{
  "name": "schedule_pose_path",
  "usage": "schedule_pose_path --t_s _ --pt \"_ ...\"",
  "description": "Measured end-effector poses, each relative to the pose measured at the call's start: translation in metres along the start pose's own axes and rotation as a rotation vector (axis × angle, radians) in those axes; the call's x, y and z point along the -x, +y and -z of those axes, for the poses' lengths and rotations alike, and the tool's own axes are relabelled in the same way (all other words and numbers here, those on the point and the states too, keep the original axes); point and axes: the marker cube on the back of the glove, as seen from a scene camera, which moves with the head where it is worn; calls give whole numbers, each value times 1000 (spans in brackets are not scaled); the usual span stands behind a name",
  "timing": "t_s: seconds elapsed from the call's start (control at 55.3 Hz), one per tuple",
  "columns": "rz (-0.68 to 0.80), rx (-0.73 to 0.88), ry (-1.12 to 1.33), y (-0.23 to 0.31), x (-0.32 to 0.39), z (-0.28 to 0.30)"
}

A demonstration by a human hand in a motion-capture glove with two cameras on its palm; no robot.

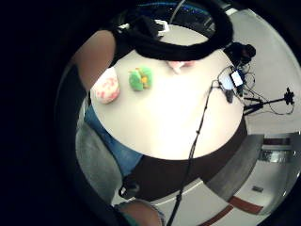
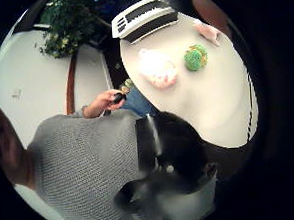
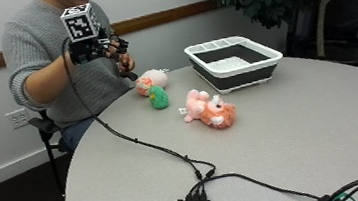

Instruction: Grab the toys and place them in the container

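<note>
While the gloved right hand (image 3: 96,48) hovers raised, fingers relaxed, holding nothing — no toy picked yet; next, reach the green toy (image 3: 158,97) near the table's (image 3: 289,134) edge.

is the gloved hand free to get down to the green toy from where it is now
Probably yes. The gloved right hand is raised above the table edge, holding nothing, and the green toy sits near that edge on the person's side. Only the white and pink toy lies close beside it; nothing covers it.
</note>
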Motion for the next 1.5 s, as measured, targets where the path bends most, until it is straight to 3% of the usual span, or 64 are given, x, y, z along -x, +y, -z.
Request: schedule_pose_path --t_s 0.38,0.47,0.524,0.723,0.94,1.049,1.356,1.501 --pt "-59 6 13 -24 -15 -4" --pt "69 14 102 -48 -22 -10" --pt "-3 17 12 -78 -7 -16" --pt "-40 67 72 -138 -4 -59" --pt "-225 265 205 -131 -38 -148" --pt "-173 304 191 -118 -36 -189" --pt "-101 234 194 -133 -34 -177" --pt "-71 99 211 -163 -42 -107"
